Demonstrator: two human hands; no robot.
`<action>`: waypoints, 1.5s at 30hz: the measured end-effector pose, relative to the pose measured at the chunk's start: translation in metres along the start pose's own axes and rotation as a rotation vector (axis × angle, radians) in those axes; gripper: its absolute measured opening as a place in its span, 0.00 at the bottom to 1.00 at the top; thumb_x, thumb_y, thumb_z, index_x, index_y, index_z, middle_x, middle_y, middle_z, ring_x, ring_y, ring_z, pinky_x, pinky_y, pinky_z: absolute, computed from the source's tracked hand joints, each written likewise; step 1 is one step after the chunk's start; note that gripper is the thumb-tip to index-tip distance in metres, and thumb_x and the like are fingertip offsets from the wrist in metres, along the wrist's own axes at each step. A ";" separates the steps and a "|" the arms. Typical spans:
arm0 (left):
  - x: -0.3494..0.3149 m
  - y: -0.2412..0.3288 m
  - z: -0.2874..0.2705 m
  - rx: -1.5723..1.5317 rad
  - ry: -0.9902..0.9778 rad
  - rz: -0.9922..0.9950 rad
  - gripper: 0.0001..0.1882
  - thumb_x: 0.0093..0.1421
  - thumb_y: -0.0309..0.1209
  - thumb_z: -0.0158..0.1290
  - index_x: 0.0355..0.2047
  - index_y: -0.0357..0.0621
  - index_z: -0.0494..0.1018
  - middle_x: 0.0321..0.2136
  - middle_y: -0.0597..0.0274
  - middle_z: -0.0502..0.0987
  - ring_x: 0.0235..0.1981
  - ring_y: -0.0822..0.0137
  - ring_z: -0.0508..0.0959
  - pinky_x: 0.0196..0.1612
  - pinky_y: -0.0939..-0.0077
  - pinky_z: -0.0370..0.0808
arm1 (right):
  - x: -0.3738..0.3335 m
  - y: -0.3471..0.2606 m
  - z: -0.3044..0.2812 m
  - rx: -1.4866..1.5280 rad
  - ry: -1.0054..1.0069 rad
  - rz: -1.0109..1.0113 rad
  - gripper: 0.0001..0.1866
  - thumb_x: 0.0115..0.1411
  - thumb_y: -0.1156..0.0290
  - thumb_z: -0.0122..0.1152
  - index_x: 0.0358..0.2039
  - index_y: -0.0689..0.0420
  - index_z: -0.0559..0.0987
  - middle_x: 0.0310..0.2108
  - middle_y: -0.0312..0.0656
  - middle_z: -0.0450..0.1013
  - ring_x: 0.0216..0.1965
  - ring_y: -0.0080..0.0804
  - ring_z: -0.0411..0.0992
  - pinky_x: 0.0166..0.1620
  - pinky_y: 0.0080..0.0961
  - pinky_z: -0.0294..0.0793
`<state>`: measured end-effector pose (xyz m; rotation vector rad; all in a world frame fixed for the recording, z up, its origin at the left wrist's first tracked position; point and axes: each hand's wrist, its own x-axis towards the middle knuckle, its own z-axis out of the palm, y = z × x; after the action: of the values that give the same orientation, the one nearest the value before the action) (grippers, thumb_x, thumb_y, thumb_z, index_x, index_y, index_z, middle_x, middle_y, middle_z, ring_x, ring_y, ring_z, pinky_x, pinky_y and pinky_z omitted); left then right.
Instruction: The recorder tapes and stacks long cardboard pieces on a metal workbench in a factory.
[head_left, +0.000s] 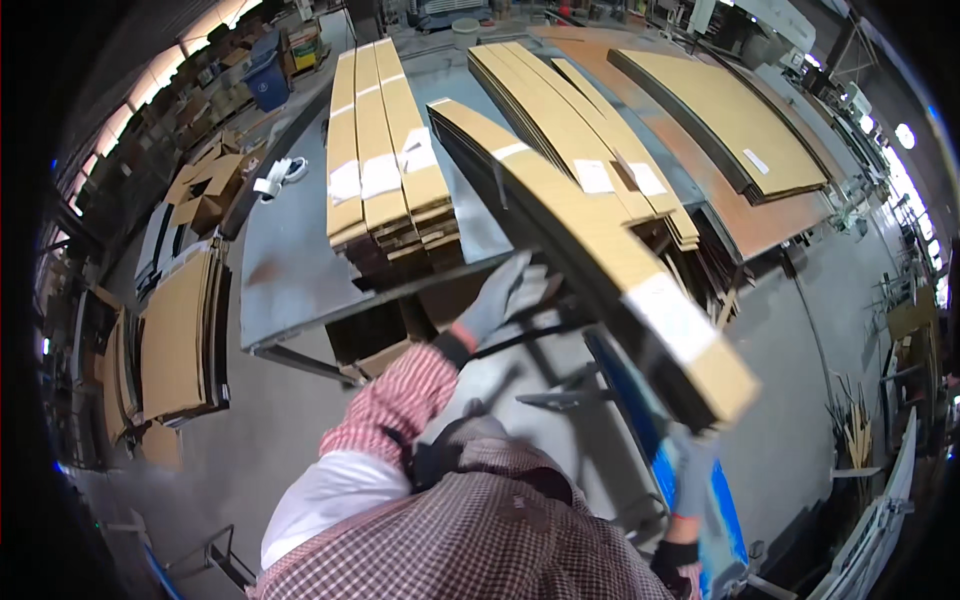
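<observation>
A long bundle of stacked boards [590, 235], tan on top with dark edges and a white paper sheet near its close end, slants from the table toward me. Its near end juts past the table edge, while the far end lies between other stacks. My right hand [692, 468], in a grey glove, holds that near end from below; its fingertips are partly hidden. My left hand [505, 295], also gloved, is at the bundle's dark lower side, its fingers against the edge. Left of it on the grey table [285, 285] lie three narrow banded stacks [375, 125] with white papers.
More long tan stacks [570, 130] lie right of the bundle, and a wide stack [725, 120] rests on a brown-topped table [790, 225]. A blue stand [730, 510] is below my right hand. Cardboard pieces [185, 335] lean at the left. A tape roll [280, 178] sits on the table.
</observation>
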<state>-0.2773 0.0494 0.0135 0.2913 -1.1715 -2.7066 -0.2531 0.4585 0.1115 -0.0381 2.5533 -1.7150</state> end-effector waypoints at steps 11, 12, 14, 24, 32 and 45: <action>-0.268 0.007 -0.170 1.153 0.312 -0.139 0.13 0.67 0.34 0.46 0.34 0.36 0.75 0.30 0.62 0.78 0.30 0.65 0.77 0.38 0.72 0.74 | 0.099 0.010 0.474 0.191 -0.242 -0.009 0.34 0.42 0.69 0.71 0.49 0.60 0.64 0.42 0.50 0.70 0.45 0.43 0.71 0.48 0.37 0.71; -0.263 0.008 -0.176 1.172 0.321 -0.139 0.13 0.67 0.34 0.46 0.34 0.36 0.75 0.30 0.62 0.78 0.30 0.65 0.77 0.38 0.72 0.74 | 0.107 0.015 0.484 0.033 -0.198 -0.146 0.35 0.43 0.68 0.70 0.51 0.61 0.64 0.45 0.54 0.69 0.45 0.50 0.71 0.48 0.40 0.72; -0.251 -0.014 -0.201 -0.132 0.609 -0.534 0.13 0.68 0.36 0.46 0.34 0.39 0.75 0.27 0.63 0.76 0.26 0.68 0.74 0.33 0.76 0.73 | 0.125 0.031 0.481 -0.183 -0.388 -0.213 0.38 0.46 0.62 0.68 0.54 0.62 0.63 0.48 0.60 0.67 0.48 0.56 0.70 0.49 0.44 0.72; 0.052 -0.030 -0.042 0.829 0.110 0.103 0.13 0.62 0.37 0.56 0.28 0.42 0.68 0.22 0.69 0.66 0.26 0.77 0.62 0.30 0.77 0.65 | 0.223 0.052 0.185 -0.502 -0.554 -0.758 0.15 0.47 0.77 0.55 0.39 0.59 0.74 0.39 0.53 0.71 0.42 0.52 0.71 0.45 0.41 0.72; 0.276 -0.025 0.043 0.330 0.474 -0.018 0.47 0.54 0.47 0.63 0.62 0.28 0.53 0.58 0.46 0.66 0.59 0.55 0.66 0.61 0.66 0.62 | 0.344 0.191 0.090 -0.595 -0.583 -0.183 0.17 0.67 0.62 0.39 0.34 0.61 0.73 0.35 0.58 0.73 0.41 0.55 0.71 0.44 0.42 0.70; 0.279 -0.048 0.031 0.187 0.404 -0.110 0.62 0.55 0.45 0.62 0.69 0.42 0.23 0.63 0.49 0.60 0.61 0.57 0.65 0.61 0.64 0.64 | 0.466 -0.090 0.199 -0.286 -0.361 -1.109 0.09 0.54 0.75 0.54 0.37 0.56 0.77 0.29 0.47 0.72 0.36 0.47 0.71 0.38 0.41 0.69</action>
<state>-0.5586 0.0366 -0.0312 0.9049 -1.3092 -2.4578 -0.7060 0.2139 0.1003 -1.8524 2.5547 -1.2412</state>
